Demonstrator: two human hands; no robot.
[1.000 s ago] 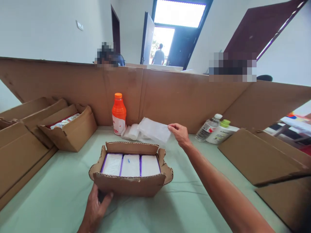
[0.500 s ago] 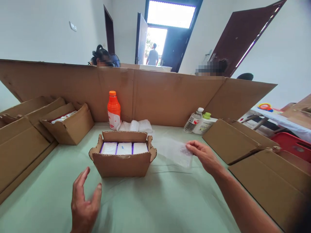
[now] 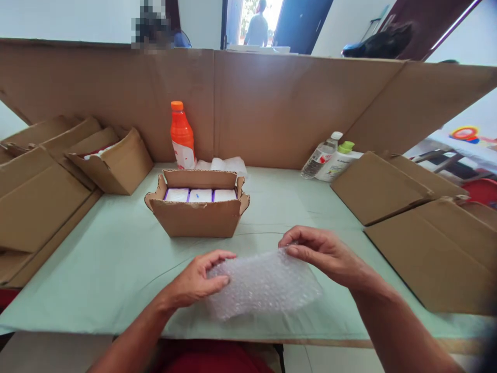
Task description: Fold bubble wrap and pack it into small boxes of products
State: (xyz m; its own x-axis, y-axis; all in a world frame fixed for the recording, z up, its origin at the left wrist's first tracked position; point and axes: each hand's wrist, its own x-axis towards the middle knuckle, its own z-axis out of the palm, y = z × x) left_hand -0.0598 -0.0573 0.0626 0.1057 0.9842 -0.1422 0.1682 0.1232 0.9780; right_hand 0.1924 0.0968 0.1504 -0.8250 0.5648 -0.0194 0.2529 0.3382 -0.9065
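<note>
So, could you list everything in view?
bubble wrap: one sheet, clear, in both hands
open box: one, brown, centre
packs: three, white and purple, inside it
orange bottle: one, orange and white, back left
wrapping: count unclear, whitish, behind the open box
clear bottle: one, white-capped, back right
white bottle: one, green-capped, beside the clear one
left boxes: several, brown, left side
right boxes: at least two, brown, right side
panel: one, brown, along the back
cloth: one, pale green, under the boxes
ring: one, orange, far right
person: one, greyish top, background
left hand: one, bare, wrap's left
right hand: one, bare, wrap's right
</note>
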